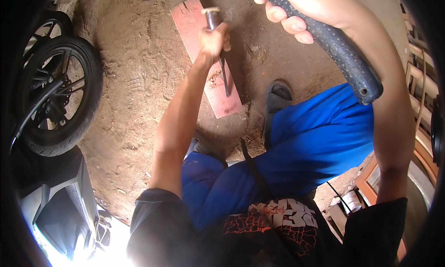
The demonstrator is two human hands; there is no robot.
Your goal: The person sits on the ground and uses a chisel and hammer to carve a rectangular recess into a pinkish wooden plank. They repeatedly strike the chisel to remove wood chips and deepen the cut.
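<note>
While left hand (215, 40) partly hides chisel (225, 77) | black handle (342, 52) cropped above

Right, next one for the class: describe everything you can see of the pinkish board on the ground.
The board is a long, straight-edged plank, reddish-pink and apparently wooden. It lies on the brown earthen ground, slanting from upper left to lower right. A dark mark shows at its far end, and pale shavings lie toward its near half. The left hand holds a chisel over it; whether the tip touches is unclear.
</note>
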